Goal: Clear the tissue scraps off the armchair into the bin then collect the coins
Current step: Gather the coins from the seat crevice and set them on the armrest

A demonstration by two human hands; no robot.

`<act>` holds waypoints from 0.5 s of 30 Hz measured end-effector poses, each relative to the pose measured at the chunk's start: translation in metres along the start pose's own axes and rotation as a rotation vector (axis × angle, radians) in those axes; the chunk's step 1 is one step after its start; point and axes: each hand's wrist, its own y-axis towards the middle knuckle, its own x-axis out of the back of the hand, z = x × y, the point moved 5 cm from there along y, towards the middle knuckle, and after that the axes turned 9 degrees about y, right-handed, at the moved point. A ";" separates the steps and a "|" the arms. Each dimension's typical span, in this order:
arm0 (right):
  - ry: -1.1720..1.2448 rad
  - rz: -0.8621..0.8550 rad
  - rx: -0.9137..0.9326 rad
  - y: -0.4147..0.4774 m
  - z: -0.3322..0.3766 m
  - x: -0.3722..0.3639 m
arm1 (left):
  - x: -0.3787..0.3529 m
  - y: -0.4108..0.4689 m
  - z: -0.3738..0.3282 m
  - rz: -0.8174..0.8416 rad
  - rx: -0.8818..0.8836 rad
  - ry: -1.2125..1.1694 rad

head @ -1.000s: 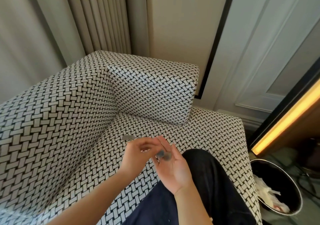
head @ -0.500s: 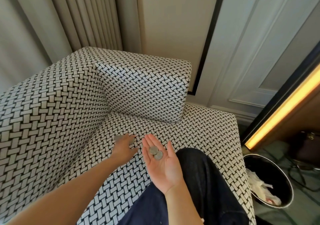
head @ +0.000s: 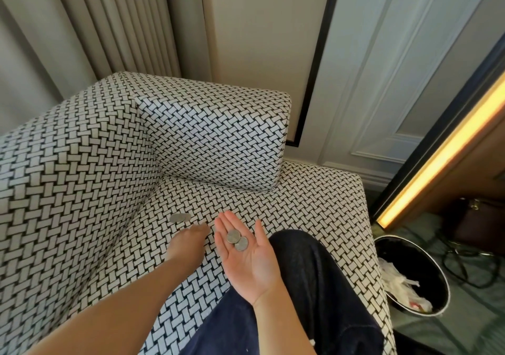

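Note:
My right hand (head: pixel 246 256) lies palm up over the seat of the black-and-white woven armchair (head: pixel 314 204). Two silver coins (head: pixel 236 239) rest on its flat fingers. My left hand (head: pixel 188 241) reaches forward, palm down, with its fingertips on the seat. Two overlapping coins (head: pixel 179 218) lie on the seat just beyond those fingertips, near the inner corner of the chair. The black bin (head: pixel 415 272) stands on the floor to the right, with white tissue scraps (head: pixel 401 286) inside.
My knee in dark trousers (head: pixel 314 286) rests on the seat. A lit amber strip (head: pixel 442 152) and dark frame rise at the right. A brown bag (head: pixel 481 218) and cables (head: pixel 464 267) lie on the floor behind the bin. Curtain and wall panels stand behind the chair.
My left hand left the right palm and went to the seat near the loose coins. My right hand opened flat, showing two coins. The camera shifted slightly.

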 end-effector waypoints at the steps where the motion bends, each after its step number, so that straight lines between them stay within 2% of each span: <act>1: -0.006 0.003 0.001 0.000 0.000 0.000 | 0.000 -0.004 0.002 -0.006 -0.002 0.029; 6: -0.014 0.004 0.004 -0.001 0.000 0.001 | -0.002 -0.016 0.008 -0.052 -0.092 0.177; 9: -0.011 0.006 0.005 -0.001 0.001 0.003 | 0.003 -0.018 0.008 -0.086 -0.117 0.150; 11: -0.011 0.009 0.004 -0.001 0.001 0.003 | 0.010 -0.019 0.016 -0.113 -0.013 -0.067; 13: -0.013 0.011 -0.001 -0.002 0.000 0.003 | 0.014 -0.026 0.027 -0.133 0.157 -0.436; 15: -0.014 0.020 -0.003 -0.002 0.000 0.002 | 0.015 -0.039 0.035 -0.168 0.297 -0.709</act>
